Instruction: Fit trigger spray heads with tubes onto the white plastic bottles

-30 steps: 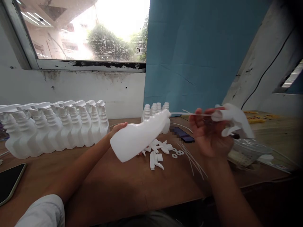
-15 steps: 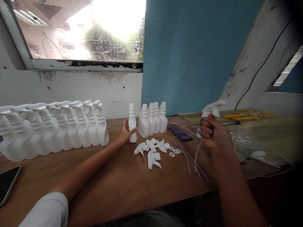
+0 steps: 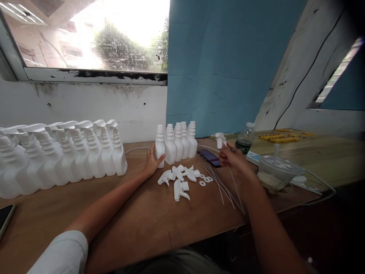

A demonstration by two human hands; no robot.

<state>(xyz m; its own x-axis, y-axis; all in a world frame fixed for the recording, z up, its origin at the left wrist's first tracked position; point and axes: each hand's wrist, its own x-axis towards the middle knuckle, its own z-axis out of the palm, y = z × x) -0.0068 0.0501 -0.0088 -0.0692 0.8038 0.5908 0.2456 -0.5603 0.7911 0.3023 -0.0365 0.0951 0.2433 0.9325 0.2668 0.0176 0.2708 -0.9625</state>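
My left hand [image 3: 153, 160] is wrapped around a white bottle [image 3: 160, 146] that stands on the brown table, its neck uncapped. Beside it, to the right, is a row of other uncapped white bottles [image 3: 178, 142]. Raised over the table's right part, my right hand [image 3: 234, 160] grips a white trigger sprayer [image 3: 220, 140] with a thin tube hanging below the hand. Loose trigger sprayers [image 3: 181, 189] lie in a small pile in front of the bottles. White ring washers [image 3: 202, 183] and several thin clear tubes [image 3: 224, 188] lie to the right of that pile.
White bottles with sprayers on top [image 3: 80, 152] stand in a long row at left. A phone [image 3: 209, 158] lies behind the tubes; another phone [image 3: 6, 217] is at the left edge. A lidded plastic cup [image 3: 278, 173] and a drink bottle [image 3: 245, 139] stand at right.
My right hand has come left and slightly down with the sprayer, uncovering the drink bottle and cup. The bottle in my left hand now stands closer to the row. The view has shifted slightly.
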